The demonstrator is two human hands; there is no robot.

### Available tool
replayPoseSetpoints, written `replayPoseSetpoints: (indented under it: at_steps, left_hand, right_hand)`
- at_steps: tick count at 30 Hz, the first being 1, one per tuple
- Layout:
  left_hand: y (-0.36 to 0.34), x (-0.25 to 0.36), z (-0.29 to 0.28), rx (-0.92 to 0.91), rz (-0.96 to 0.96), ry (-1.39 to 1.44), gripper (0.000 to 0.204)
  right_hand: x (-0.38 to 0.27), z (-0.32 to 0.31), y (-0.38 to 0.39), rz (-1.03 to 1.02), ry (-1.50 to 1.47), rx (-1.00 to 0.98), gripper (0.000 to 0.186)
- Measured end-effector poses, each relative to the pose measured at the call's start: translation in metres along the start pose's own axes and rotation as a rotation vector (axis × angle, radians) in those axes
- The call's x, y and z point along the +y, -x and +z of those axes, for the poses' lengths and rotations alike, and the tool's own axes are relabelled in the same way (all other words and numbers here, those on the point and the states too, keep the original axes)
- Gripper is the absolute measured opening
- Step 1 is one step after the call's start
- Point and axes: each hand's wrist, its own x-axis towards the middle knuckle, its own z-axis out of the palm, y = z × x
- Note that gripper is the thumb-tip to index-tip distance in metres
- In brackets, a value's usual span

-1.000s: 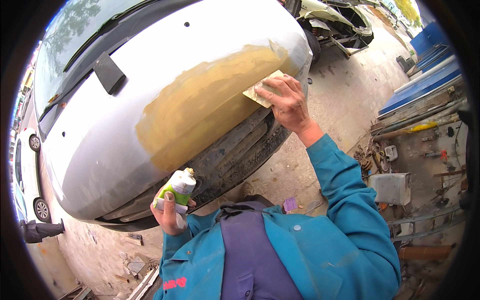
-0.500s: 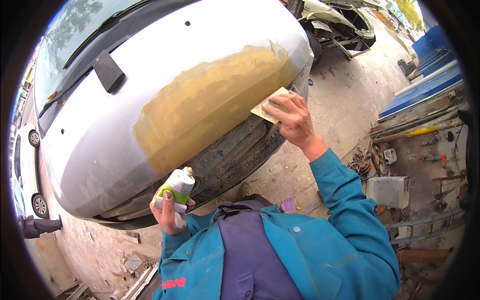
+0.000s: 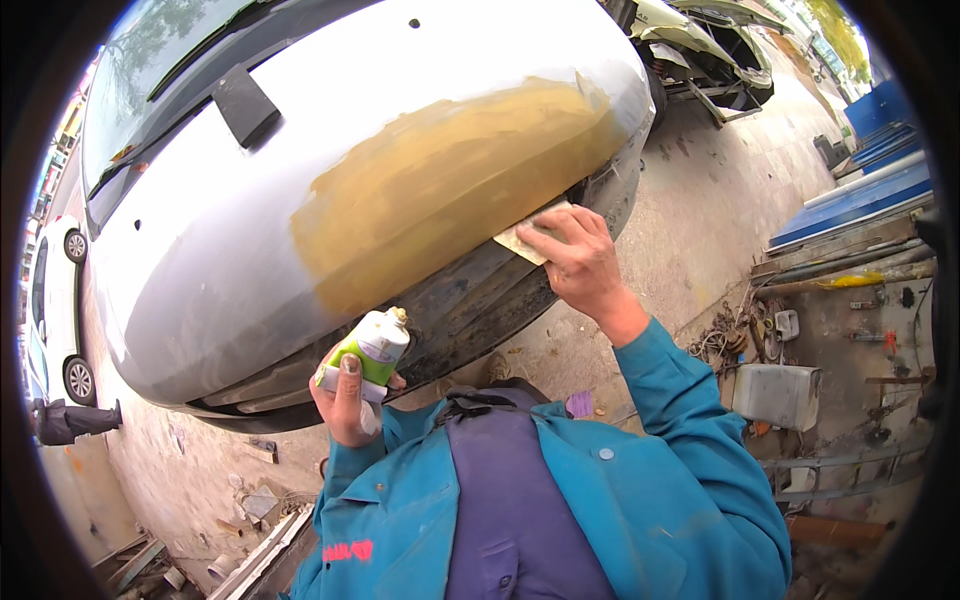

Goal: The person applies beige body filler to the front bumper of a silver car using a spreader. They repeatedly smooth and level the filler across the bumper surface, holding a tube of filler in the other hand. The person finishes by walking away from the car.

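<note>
One car bonnet, silver-grey, filling the upper left of the view; one broad patch of tan filler spread across its front.
One left hand, fingers wrapped fully around one green-and-white tube, held upright just below the bonnet's front edge, its nozzle crusted with tan paste.
One right hand, fingers extended and pressed flat on one small tan spreader card, which lies against the lower right edge of the filler patch, above the dark grille.
Two teal sleeves, one per arm, over one purple garment at the chest.
One white car parked at the far left, two wheels visible.
One further vehicle, pale, partly stripped, at the top right.
One grey box-shaped container on the ground at right, among scrap metal.
One stack of blue panels at the right edge.
</note>
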Motion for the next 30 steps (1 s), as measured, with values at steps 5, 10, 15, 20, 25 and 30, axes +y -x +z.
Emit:
replayPoseSetpoints:
  at_steps: [5, 10, 15, 20, 25, 30]
  left_hand:
    - [-0.006, 0.001, 0.004, -0.044, -0.030, -0.002, 0.065]
    - [-0.008, 0.003, 0.012, -0.130, -0.021, -0.011, 0.061]
    - [-0.005, 0.007, 0.010, -0.166, -0.041, -0.017, 0.061]
    - [-0.001, 0.004, 0.007, -0.158, 0.028, -0.045, 0.058]
    - [0.001, 0.005, 0.006, -0.162, 0.021, -0.035, 0.057]
    - [0.001, 0.012, 0.005, -0.188, -0.011, -0.030, 0.059]
  right_hand:
    - [-0.059, -0.017, 0.011, 0.419, -0.499, 0.056, 0.030]
    - [-0.108, -0.031, 0.004, 0.688, -1.125, -0.133, 0.033]
    - [-0.134, -0.040, -0.003, 0.774, -1.301, -0.199, 0.031]
    - [-0.146, -0.037, -0.003, 0.764, -1.332, -0.234, 0.031]
    - [-0.148, -0.033, -0.002, 0.787, -1.323, -0.263, 0.029]
    - [-0.147, -0.037, -0.002, 0.721, -1.224, -0.307, 0.026]
